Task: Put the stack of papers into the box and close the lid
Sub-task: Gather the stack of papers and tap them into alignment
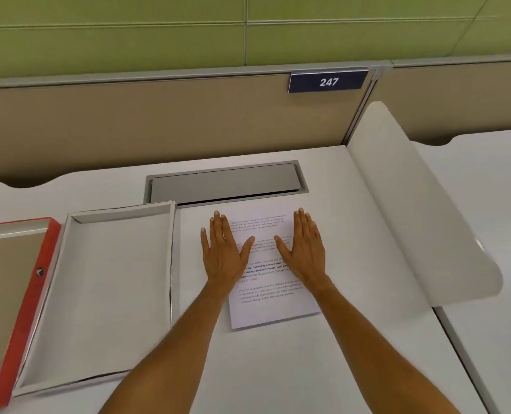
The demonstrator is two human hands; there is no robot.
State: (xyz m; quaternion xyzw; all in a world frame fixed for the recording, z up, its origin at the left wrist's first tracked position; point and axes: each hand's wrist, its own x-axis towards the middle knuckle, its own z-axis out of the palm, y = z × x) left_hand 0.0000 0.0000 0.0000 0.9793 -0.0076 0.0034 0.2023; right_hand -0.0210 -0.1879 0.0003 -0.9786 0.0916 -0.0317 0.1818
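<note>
Left hand (222, 252) and right hand (305, 249) lay open, flat on papers (270, 291). Best square edges, pinch sides, lift level toward box (104, 294).

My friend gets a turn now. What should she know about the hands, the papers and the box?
Left hand: open, flat on the papers.
Right hand: open, flat on the papers too.
The papers lie on the desk, right of the box.
The box is open with nothing in it; its red lid lies at its left.
Done: nothing yet.
Left: lift the papers, put them in the box, close the lid.
</note>
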